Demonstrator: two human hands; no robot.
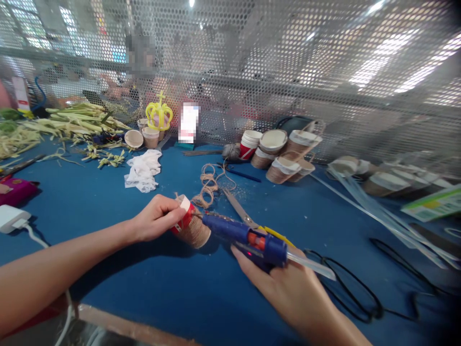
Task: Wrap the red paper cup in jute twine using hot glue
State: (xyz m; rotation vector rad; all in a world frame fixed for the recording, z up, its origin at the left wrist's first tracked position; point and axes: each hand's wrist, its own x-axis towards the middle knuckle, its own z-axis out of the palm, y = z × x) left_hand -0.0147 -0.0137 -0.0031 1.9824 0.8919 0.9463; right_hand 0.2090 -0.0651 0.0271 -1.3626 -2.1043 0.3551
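Observation:
My left hand (158,218) grips a red and white paper cup (194,230), tilted on its side, its lower part wound with brown twine. In my right hand (277,283) is a blue hot glue gun (245,238), its nozzle up against the cup where the red meets the twine. A clear glue stick (313,265) sticks out of the gun's back, and a small red light glows on its body. Loose twine (209,185) lies in loops just beyond the cup. Scissors (241,209) with yellow handles rest partly hidden behind the gun.
Twine-wrapped cups (284,168) cluster at the back, beside stacked red and white cups (250,142). Clear glue sticks (389,216) and a black cord (360,293) lie right. A white cloth (144,168), yellow crown-shaped piece (159,115) and plant stalks (79,120) lie left. Perforated metal panel (230,57) stands behind.

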